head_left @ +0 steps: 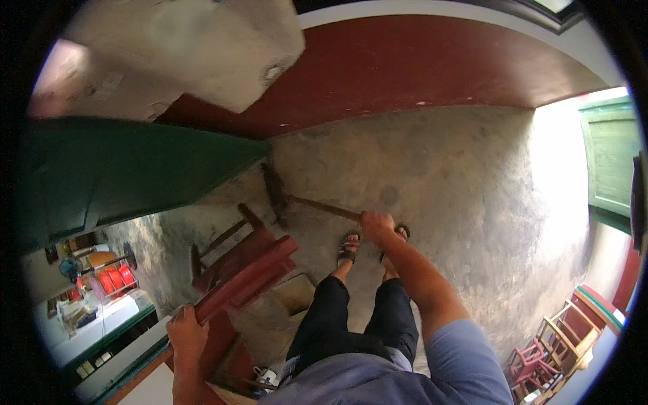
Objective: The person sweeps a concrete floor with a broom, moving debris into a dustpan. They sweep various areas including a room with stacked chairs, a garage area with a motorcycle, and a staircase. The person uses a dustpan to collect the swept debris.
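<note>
While left hand (188, 332) grips stool (247, 275), right (378, 227) clutches handle (325, 207).

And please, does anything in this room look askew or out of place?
Yes: the red wooden stool gripped by the left hand looks tipped, because its legs seem to point sideways, not down.
</note>
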{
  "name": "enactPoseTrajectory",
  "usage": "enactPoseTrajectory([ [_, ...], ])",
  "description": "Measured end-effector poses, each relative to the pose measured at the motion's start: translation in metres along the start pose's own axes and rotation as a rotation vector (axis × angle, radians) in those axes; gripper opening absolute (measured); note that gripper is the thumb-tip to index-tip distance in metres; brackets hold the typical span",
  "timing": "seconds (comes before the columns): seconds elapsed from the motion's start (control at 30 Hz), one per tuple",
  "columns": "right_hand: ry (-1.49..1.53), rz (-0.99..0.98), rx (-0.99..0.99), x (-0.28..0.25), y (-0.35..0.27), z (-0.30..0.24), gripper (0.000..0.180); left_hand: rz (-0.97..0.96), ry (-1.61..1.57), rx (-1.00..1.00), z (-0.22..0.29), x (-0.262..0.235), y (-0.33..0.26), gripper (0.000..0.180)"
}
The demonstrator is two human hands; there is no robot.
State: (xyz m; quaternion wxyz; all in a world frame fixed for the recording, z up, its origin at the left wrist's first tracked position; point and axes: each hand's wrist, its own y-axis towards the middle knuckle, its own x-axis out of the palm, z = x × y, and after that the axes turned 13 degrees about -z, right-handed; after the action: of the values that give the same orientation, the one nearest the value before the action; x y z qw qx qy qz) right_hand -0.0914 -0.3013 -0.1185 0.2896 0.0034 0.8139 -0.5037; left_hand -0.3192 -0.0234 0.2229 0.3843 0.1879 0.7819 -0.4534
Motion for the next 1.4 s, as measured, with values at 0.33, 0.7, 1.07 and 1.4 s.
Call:
enactPoseTrajectory([
  [0.33,0.274,0.198,0.506,-0.028,-0.11,0.27,0.028,-0.034,-0.05,-0.018,0.028,-0.012,0.04,0.033],
  [0.7,0.718,0.367,0.891,0.155,-0.298,0.36,0.037,0.014,-0.235,0.23,0.145,-0.045,0.115,0.023],
  [1.07,1.135,0.268,1.346,0.389,-0.476,0.249,0.034,-0.072,-0.284,0.377,0.24,-0.118,0.191,0.031],
  [1.4,1.173,0.442,1.218,0.291,-0.455,0.171,0.031,0.069,0.098,0.113,0.199,-0.098,0.299,0.037],
])
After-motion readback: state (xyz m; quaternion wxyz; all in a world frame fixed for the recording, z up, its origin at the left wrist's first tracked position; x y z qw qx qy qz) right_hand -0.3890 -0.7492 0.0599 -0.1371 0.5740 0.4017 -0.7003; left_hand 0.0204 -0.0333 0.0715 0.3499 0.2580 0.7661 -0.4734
